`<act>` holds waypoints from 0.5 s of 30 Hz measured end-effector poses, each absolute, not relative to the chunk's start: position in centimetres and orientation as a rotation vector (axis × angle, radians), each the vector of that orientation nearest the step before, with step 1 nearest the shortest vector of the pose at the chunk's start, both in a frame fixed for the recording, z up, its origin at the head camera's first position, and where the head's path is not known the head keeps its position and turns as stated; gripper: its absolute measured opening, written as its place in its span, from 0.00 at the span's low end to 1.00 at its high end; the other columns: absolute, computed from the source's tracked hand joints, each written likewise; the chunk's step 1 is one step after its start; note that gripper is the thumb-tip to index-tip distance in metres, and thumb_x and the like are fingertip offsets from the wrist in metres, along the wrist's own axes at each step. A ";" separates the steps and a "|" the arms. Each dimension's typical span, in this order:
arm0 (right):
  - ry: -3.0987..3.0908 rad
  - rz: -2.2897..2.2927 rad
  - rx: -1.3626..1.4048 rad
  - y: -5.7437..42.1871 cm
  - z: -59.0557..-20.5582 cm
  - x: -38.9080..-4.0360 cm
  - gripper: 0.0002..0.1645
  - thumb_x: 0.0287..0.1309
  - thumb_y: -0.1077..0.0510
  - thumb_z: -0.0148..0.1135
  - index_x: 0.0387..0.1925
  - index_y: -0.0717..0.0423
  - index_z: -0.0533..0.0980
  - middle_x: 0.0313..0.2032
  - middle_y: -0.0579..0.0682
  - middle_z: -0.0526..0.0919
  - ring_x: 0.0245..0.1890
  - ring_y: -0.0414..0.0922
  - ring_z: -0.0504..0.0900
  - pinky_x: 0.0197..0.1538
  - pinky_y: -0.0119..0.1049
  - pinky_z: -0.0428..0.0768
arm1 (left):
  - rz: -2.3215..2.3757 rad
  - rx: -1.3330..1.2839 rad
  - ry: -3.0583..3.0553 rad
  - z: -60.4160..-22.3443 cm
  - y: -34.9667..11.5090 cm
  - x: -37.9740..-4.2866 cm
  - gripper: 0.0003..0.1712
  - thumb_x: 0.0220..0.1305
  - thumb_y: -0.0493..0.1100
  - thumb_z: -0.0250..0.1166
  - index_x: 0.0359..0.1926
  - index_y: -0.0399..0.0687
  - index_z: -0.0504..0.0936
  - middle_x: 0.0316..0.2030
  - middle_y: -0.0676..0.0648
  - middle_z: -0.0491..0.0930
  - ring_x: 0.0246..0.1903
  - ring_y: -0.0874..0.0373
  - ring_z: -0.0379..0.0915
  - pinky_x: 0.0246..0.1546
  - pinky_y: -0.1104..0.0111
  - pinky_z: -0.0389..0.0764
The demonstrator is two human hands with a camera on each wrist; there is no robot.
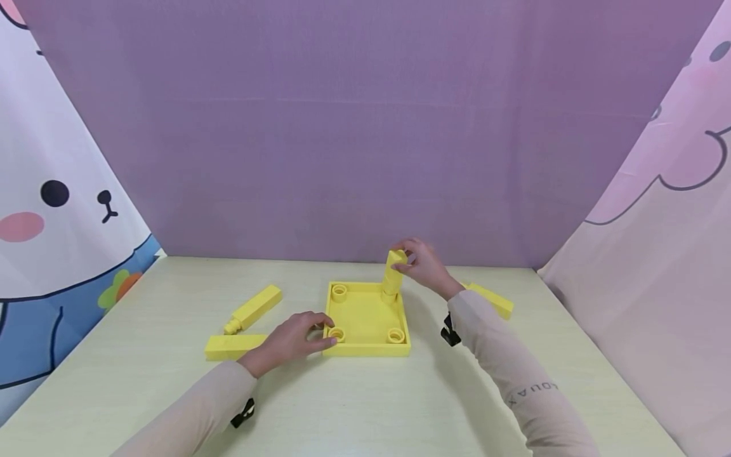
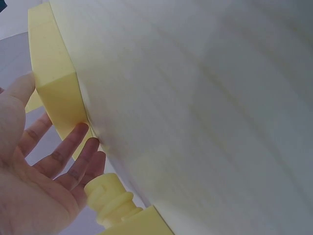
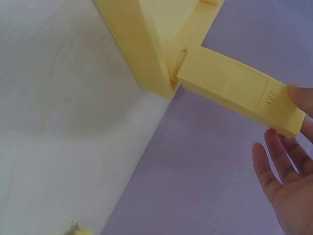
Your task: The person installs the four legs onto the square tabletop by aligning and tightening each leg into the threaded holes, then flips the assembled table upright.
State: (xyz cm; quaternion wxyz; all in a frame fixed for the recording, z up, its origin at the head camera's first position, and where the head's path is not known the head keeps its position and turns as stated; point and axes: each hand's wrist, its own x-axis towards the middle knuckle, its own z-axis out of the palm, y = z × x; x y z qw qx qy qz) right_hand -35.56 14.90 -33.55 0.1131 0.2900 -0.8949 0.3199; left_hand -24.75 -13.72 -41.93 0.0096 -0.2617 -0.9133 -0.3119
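Note:
In the head view a square yellow tray-like base [image 1: 365, 350] with a raised rim lies on the table, a round socket near each corner. A square yellow leg [image 1: 394, 271] stands nearly upright at its back right corner, its lower end at the socket. My right hand [image 1: 425, 265] grips this leg near the top between thumb and fingers; the right wrist view shows "127" on the leg [image 3: 239, 88]. My left hand [image 1: 291, 343] holds the base's front left corner, thumb by the front socket [image 1: 337, 334]. In the left wrist view, its fingertips touch the base's side [image 2: 58, 58].
Left of the base lie two more yellow legs, one angled [image 1: 257, 307] with a threaded end, the other [image 1: 231, 347] partly behind my left hand. Another yellow leg [image 1: 493, 301] lies at right, partly covered by my right sleeve. A purple cloth [image 1: 342, 139] hangs behind the table.

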 end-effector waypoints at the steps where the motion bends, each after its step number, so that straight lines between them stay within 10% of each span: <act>1: -2.623 0.947 0.840 14.9 -33.6 -35.6 0.20 0.50 0.60 0.66 0.48 0.59 0.76 0.48 0.56 0.76 0.42 0.50 0.75 0.40 0.39 0.80 | -0.974 -0.816 -2.853 -41.9 -13.7 -24.8 0.17 0.57 0.54 0.63 0.44 0.50 0.78 0.42 0.52 0.80 0.45 0.54 0.75 0.46 0.58 0.75; 15: -2.608 1.300 0.838 15.2 -34.0 -35.9 0.22 0.51 0.67 0.63 0.50 0.64 0.73 0.47 0.62 0.75 0.46 0.56 0.77 0.48 0.46 0.78 | -0.957 -0.784 -2.866 -41.8 -13.6 -24.7 0.17 0.57 0.54 0.63 0.43 0.50 0.78 0.41 0.52 0.80 0.44 0.55 0.74 0.44 0.59 0.75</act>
